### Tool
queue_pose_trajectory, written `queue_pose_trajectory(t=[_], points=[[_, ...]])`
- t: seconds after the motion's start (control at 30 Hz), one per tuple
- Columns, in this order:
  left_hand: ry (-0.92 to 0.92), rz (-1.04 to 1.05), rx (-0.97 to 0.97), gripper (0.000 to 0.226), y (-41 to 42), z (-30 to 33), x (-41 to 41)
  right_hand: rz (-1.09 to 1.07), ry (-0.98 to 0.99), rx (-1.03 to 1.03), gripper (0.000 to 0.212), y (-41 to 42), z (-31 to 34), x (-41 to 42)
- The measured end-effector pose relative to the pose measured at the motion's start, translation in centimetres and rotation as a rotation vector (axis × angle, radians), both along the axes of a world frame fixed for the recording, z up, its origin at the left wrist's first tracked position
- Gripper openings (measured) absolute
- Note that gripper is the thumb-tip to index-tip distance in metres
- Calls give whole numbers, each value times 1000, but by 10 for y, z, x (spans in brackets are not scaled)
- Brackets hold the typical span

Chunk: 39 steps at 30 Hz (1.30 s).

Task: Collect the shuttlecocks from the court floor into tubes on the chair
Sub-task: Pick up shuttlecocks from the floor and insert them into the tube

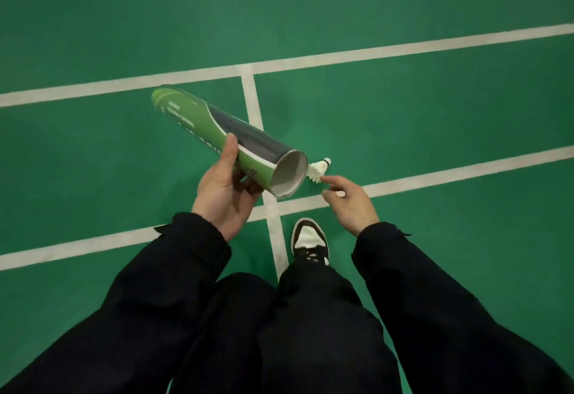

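Observation:
My left hand [224, 192] grips a green and dark shuttlecock tube [217, 136] near its open end, which points toward me and to the right. The tube's white inside shows and looks empty at the mouth. A white shuttlecock [319, 170] lies on the green court floor just right of the tube's mouth, cork end pointing right. My right hand [349, 199] hovers beside it, fingers apart, with the index fingertip almost touching the feathers. It holds nothing.
White court lines [310, 58] cross the green floor, and one runs toward me under the tube. My right shoe [310, 242] stands just below the right hand. Dark sleeves and trousers fill the bottom of the view. No chair shows.

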<state>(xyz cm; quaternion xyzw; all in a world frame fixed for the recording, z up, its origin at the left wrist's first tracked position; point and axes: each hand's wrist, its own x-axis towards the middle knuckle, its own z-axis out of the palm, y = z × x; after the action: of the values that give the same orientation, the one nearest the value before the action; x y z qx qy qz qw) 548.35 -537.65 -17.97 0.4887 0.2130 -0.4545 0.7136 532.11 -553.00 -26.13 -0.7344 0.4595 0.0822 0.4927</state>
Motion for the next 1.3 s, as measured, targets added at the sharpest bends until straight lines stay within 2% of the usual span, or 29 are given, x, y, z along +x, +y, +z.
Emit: queue_pose_trajectory(t=[0.17, 0.27, 0.33, 0.4, 0.47, 0.5, 0.57, 0.67, 0.73, 0.8, 0.9, 0.97, 1.03, 1.13, 1.17, 1.2, 1.27, 1.3], points=[[-153, -81, 42, 61, -11, -107, 43, 72, 111, -199, 32, -35, -155, 40], [-153, -73, 61, 57, -12, -132, 57, 82, 167, -317, 37, -43, -192, 49], [-133, -32, 98, 57, -11, -131, 64, -120, 24, -299, 26, -41, -178, 58], [-107, 9, 113, 47, -11, -127, 66, -413, -240, -156, 18, -33, -132, 64], [-82, 61, 114, 36, -12, -124, 66, -471, -552, -60, 24, -20, -72, 68], [-70, 85, 106, 34, -14, -123, 67, -420, -658, -24, 27, -13, -47, 70], [-51, 87, 63, 36, -23, -117, 62, -290, -667, -33, 28, 1, -21, 77], [-49, 42, -16, 43, -35, -101, 46, -100, -529, -417, 22, 16, -11, 89], [-39, 55, -53, 47, -39, -88, 41, -99, -548, -560, 27, 21, -2, 99], [-26, 102, -81, 47, -38, -77, 42, -148, -648, -649, 39, 23, 9, 103], [-33, 129, -114, 44, -31, -73, 48, -214, -788, -761, 40, 23, 17, 105], [-48, 133, -129, 45, -24, -76, 51, -156, -864, -727, 34, 29, 17, 103], [-56, 144, -148, 51, -19, -77, 54, 94, -828, -687, 22, 32, 22, 104], [-83, 162, -128, 59, -12, -80, 57, 580, -463, -511, 42, 33, 26, 122], [-89, 191, -109, 59, -8, -82, 59, 691, -388, -475, 42, 35, 26, 130], [-98, 227, -98, 62, -3, -83, 64, 736, -396, -436, 36, 37, 25, 137], [-136, 305, -91, 74, 14, -86, 78, 664, -552, -346, 19, 42, 22, 148], [-161, 343, -92, 77, 25, -87, 85, 631, -592, -307, 19, 46, 22, 153]])
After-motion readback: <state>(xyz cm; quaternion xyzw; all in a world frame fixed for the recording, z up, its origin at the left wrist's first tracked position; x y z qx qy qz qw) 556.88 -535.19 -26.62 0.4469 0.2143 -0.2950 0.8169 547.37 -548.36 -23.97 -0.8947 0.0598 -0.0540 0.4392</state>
